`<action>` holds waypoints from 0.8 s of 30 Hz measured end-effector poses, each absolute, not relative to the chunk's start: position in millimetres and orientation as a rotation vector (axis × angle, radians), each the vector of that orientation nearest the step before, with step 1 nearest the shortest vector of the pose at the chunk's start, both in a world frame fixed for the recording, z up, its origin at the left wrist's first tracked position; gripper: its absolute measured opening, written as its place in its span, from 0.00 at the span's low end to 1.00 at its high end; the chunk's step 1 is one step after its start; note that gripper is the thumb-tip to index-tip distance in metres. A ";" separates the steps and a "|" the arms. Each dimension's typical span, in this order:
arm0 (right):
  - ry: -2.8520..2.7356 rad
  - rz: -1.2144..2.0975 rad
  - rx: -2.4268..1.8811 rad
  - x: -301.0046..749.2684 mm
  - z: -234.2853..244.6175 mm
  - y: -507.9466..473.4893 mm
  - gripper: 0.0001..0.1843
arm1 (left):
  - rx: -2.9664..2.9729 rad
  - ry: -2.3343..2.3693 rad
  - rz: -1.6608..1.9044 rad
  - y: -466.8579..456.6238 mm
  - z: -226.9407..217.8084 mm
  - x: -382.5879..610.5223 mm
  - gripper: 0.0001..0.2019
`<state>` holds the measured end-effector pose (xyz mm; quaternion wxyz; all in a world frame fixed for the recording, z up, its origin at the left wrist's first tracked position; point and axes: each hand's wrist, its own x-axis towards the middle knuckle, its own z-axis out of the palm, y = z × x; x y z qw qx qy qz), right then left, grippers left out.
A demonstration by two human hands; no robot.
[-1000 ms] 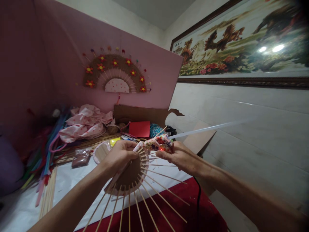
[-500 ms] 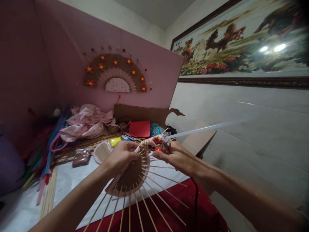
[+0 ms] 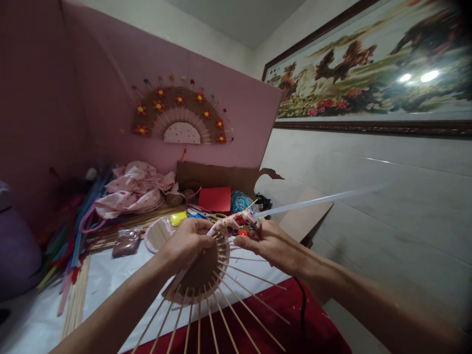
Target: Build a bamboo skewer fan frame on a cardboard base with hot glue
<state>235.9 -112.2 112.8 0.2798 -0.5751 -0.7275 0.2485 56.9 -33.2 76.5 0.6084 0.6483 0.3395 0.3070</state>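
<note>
My left hand [image 3: 186,241] is closed on the upper edge of a brown cardboard half-disc [image 3: 202,270], from which several thin wooden sticks [image 3: 236,314] fan out toward me. My right hand [image 3: 271,246] grips a floral-patterned hot glue gun [image 3: 236,224] with a small red light lit. Its nozzle rests at the disc's top edge, right beside my left fingers. A long translucent glue stick [image 3: 317,200] juts out of the gun's back toward the right wall. The gun's black cord [image 3: 302,309] hangs down below my right wrist.
A finished stick fan with red flowers [image 3: 179,115] hangs on the pink board behind. The white-covered table holds pink fabric [image 3: 131,191], a red card [image 3: 215,199], a small round piece [image 3: 158,234], loose sticks [image 3: 75,295] and coloured strips [image 3: 73,231]. Red cloth [image 3: 280,324] lies near me.
Both hands with the disc and glue gun have stayed together; the view has shifted slightly, and the gun's nozzle sits a little closer to my left fingers.
</note>
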 end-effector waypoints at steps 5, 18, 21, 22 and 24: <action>-1.942 0.688 -1.603 236.2 114.6 -113.0 0.22 | 1.508 0.788 0.719 -31.5 75.0 56.9 0.15; -1.954 0.682 -1.599 239.2 108.6 -112.1 0.23 | 1.512 0.876 0.744 -33.9 80.7 57.2 0.16; -1.954 0.672 -1.600 239.8 107.4 -111.6 0.23 | 1.544 0.896 0.751 -35.2 83.7 56.8 0.15; -1.950 0.671 -1.599 239.9 107.4 -111.6 0.23 | 1.555 0.909 0.751 -35.5 84.6 56.7 0.15; -1.955 0.670 -1.592 239.7 107.7 -111.7 0.22 | 1.573 0.935 0.753 -36.0 86.1 56.4 0.14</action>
